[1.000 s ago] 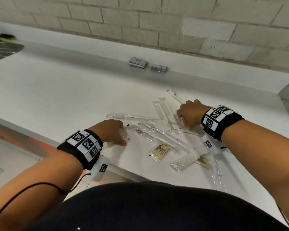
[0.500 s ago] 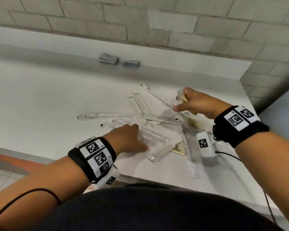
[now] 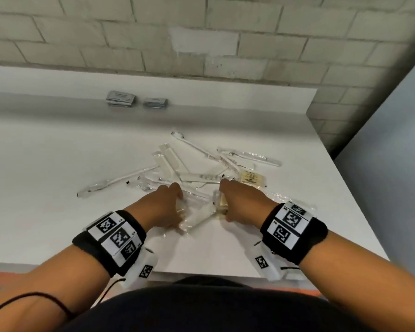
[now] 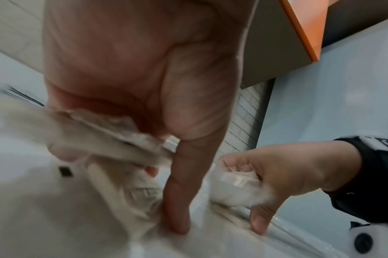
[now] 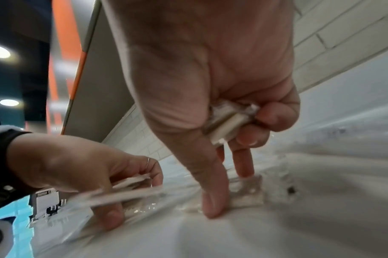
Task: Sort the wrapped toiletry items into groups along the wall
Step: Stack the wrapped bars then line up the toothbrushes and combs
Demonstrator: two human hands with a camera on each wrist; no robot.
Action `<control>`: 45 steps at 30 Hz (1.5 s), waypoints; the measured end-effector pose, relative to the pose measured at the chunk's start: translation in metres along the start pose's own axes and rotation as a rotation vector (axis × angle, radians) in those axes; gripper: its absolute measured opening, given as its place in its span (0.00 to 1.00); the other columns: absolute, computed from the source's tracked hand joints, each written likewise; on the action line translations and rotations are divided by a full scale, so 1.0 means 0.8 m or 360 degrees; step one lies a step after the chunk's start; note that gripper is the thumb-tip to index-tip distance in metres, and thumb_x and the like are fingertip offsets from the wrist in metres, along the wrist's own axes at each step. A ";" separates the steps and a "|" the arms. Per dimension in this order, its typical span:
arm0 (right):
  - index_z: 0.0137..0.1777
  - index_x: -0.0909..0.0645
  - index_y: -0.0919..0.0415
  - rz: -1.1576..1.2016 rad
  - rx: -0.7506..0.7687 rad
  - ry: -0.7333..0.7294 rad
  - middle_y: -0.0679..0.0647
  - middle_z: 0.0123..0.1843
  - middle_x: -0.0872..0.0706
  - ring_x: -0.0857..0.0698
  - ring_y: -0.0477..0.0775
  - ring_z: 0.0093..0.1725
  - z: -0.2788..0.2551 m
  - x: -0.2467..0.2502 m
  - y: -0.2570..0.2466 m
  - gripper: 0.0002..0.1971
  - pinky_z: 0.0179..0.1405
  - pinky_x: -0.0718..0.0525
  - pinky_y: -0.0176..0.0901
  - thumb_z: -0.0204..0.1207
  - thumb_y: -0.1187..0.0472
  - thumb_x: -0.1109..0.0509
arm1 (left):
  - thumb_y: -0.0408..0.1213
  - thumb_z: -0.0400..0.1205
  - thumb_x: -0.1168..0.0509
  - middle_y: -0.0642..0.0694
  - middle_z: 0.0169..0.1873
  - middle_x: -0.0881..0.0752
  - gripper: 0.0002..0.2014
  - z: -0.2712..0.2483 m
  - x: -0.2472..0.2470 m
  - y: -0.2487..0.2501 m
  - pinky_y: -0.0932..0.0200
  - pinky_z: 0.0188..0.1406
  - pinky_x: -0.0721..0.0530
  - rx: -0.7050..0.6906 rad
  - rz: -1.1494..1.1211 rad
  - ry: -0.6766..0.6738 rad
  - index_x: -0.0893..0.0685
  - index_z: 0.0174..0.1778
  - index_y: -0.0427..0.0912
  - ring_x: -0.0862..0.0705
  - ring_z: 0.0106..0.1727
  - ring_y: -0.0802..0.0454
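Note:
A loose pile of clear-wrapped toothbrushes [image 3: 249, 155], combs [image 3: 211, 177] and tan soap packets [image 3: 252, 179] lies in the middle of the white counter [image 3: 58, 164]. My left hand [image 3: 168, 204] is at the near edge of the pile. It grips crinkled clear packets [image 4: 113, 137] in its curled fingers while the thumb presses down on the counter. My right hand [image 3: 237, 202] is just to its right. Its last two fingers clamp small wrapped soap bars [image 5: 227, 122] against the palm, and thumb and forefinger touch another packet [image 5: 248, 190] lying flat.
Two short stacks of grey sachets [image 3: 120, 101] [image 3: 155, 103] sit against the low white ledge under the brick wall [image 3: 201, 44]. A wrapped toothbrush [image 3: 115, 184] trails off the pile to the left. The counter ends close on the right [image 3: 345, 188] and at my body.
My right hand has come back from the far side of the pile to its near edge with soap in it. My left hand has shifted right. The two hands are now close together.

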State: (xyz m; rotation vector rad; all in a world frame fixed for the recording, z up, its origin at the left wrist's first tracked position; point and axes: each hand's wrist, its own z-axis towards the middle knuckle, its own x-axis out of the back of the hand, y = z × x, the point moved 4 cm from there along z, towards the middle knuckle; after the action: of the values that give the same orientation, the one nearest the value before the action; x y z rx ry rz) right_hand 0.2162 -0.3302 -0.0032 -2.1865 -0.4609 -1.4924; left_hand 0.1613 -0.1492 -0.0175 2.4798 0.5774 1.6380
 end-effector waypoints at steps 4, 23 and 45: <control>0.69 0.33 0.61 0.0031 -0.0066 -0.0119 0.57 0.57 0.17 0.17 0.59 0.52 0.015 0.002 0.007 0.35 0.41 0.21 0.47 0.65 0.58 0.21 | 0.42 0.68 0.24 0.50 0.46 0.24 0.30 0.000 0.004 0.004 0.59 0.26 0.29 0.0003 -0.0120 -0.0090 0.33 0.60 0.53 0.21 0.35 0.53; 0.66 0.32 0.57 -0.0222 0.0012 0.0127 0.55 0.54 0.16 0.17 0.59 0.52 0.004 0.045 0.035 0.17 0.48 0.27 0.49 0.78 0.62 0.37 | 0.54 0.78 0.31 0.52 0.50 0.21 0.17 0.004 0.039 -0.008 0.58 0.34 0.25 0.0062 -0.0994 0.0362 0.25 0.58 0.53 0.18 0.42 0.52; 0.61 0.33 0.58 0.0186 -0.0367 0.0116 0.56 0.50 0.18 0.21 0.55 0.44 0.086 0.050 0.161 0.22 0.39 0.24 0.44 0.72 0.60 0.27 | 0.38 0.87 0.41 0.43 0.54 0.18 0.18 0.026 0.029 0.002 0.26 0.55 0.20 0.0005 -0.2440 0.0333 0.34 0.70 0.60 0.14 0.53 0.41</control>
State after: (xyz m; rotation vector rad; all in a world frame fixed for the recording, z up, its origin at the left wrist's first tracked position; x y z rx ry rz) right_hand 0.3502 -0.4008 -0.0101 -2.2778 -0.1397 -1.6228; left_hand 0.1883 -0.1399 -0.0057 1.0195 1.7958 1.0747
